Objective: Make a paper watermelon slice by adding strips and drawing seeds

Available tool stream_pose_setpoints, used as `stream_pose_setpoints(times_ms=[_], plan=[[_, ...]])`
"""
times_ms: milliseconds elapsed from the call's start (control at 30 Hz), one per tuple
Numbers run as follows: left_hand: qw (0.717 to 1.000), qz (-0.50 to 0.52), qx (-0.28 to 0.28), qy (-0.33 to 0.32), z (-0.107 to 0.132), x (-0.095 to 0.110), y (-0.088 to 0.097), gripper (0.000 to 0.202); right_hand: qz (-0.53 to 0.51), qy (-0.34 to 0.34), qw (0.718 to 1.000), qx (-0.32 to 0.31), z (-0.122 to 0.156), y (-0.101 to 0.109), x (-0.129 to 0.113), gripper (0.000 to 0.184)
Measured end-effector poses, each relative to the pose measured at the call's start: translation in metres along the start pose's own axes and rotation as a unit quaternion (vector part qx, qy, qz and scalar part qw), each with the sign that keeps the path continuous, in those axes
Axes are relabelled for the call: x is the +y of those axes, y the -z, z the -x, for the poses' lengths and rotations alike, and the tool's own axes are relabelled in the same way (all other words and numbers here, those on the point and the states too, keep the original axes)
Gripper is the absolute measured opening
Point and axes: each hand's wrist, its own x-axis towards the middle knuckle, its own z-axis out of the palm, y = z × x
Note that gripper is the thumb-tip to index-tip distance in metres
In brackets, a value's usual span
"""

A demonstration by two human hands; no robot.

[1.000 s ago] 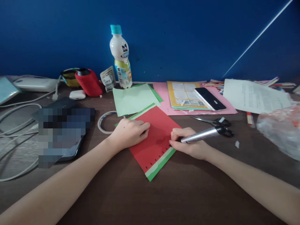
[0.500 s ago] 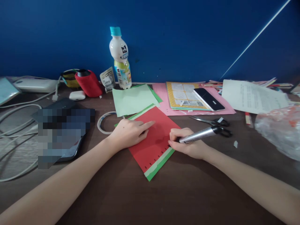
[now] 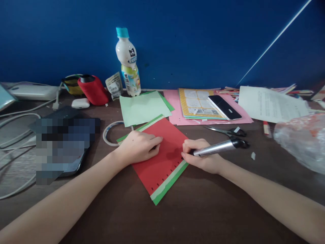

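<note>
A sheet of red paper (image 3: 152,166) lies turned at an angle on the desk, with light and dark green strips along two opposite edges. Short black marks run in a row beside its near green strip (image 3: 166,184). My left hand (image 3: 138,145) rests on the left part of the sheet, fingers bent and thumb apart, holding nothing. In my right hand (image 3: 203,161) is a silver and black marker (image 3: 215,148), its tip down at the end of the row of marks near the right edge. The fingers partly hide the tip.
A tape roll (image 3: 105,135) lies left of the sheet, scissors (image 3: 225,130) to the right. Behind are pale green paper (image 3: 144,108), pink paper (image 3: 174,117), a phone (image 3: 224,106) and a bottle (image 3: 129,64). A plastic bag (image 3: 302,142) sits far right; cables (image 3: 19,145) lie left.
The red sheet has slid toward the lower left beneath my hands. My left index finger, stretched out before, is now bent. My right hand still grips the marker at the row of marks.
</note>
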Motion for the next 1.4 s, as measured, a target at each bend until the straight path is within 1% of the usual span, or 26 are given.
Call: stream_pose_setpoints(times_ms=[100,333,500,600,767,967,1200,1400], plan=[[1.000,-0.007,-0.007,0.000,0.0000,-0.0003,-0.0006,0.024,0.004,-0.008,1.000,0.005,0.0000,-0.0003,-0.0001,0.026],[0.999,-0.019,-0.020,0.017,0.0009,0.0001,-0.0006,0.031,-0.020,-0.039,0.999,-0.025,-0.0036,0.0006,-0.0004,0.024],[0.999,-0.017,-0.032,0.026,0.0007,0.0008,0.0000,0.038,-0.009,-0.029,0.999,-0.025,-0.0035,0.0007,-0.0005,0.025],[0.999,-0.007,-0.033,0.028,0.0008,0.0007,0.0001,0.038,-0.008,-0.026,0.999,-0.030,-0.0038,0.0009,-0.0001,0.024],[0.999,0.005,-0.036,0.027,0.0006,0.0000,0.0000,0.037,-0.034,-0.021,0.998,-0.053,-0.0050,0.0022,-0.0002,0.024],[0.999,0.009,-0.031,0.025,0.0002,-0.0005,-0.0002,0.037,-0.038,-0.040,0.998,-0.018,-0.0036,0.0019,0.0002,0.024],[0.999,0.008,-0.033,0.026,0.0003,0.0001,0.0000,0.038,-0.027,-0.023,0.999,-0.031,-0.0043,0.0012,0.0005,0.024],[0.999,0.007,-0.037,0.027,0.0010,-0.0002,-0.0011,0.038,-0.037,-0.021,0.998,-0.043,-0.0055,0.0015,0.0005,0.024]])
